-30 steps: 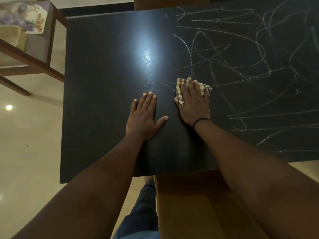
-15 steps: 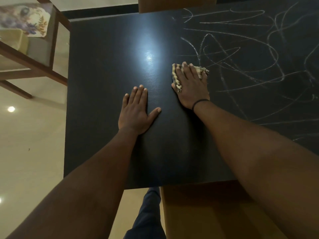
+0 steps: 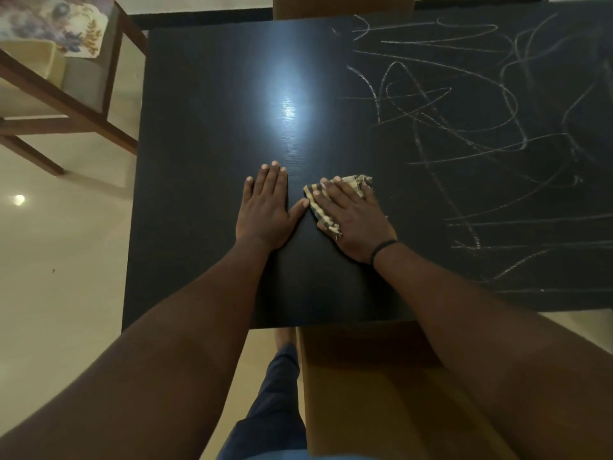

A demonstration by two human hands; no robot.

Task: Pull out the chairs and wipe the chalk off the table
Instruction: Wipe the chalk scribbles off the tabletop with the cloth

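The dark table (image 3: 205, 194) filled most of the view, its left half bare and glossy with a light glare, its right half covered in looping chalk scribbles (image 3: 464, 127). A wooden chair (image 3: 381, 393) sat at the near edge below the right forearm, another chair (image 3: 59, 88) with a floral cushion stood off the far-left corner, and a third chair back (image 3: 341, 6) showed at the far edge. The person's dark trouser leg (image 3: 272, 410) hung over the pale floor (image 3: 59, 277).

The left hand (image 3: 265, 207) lay flat on the tabletop, fingers straight and together, thumb spread, grasping nothing. The right hand (image 3: 353, 220), a dark band (image 3: 381, 249) on its wrist, pressed palm-down on a small checked cloth (image 3: 316, 202) with frayed edges. The cloth lay under the fingers and palm, poking out on the thumb side and past the fingertips, pinned against the table rather than clenched. It sat near the table's middle, just left of the nearest chalk lines, its edge touching the left thumb tip.
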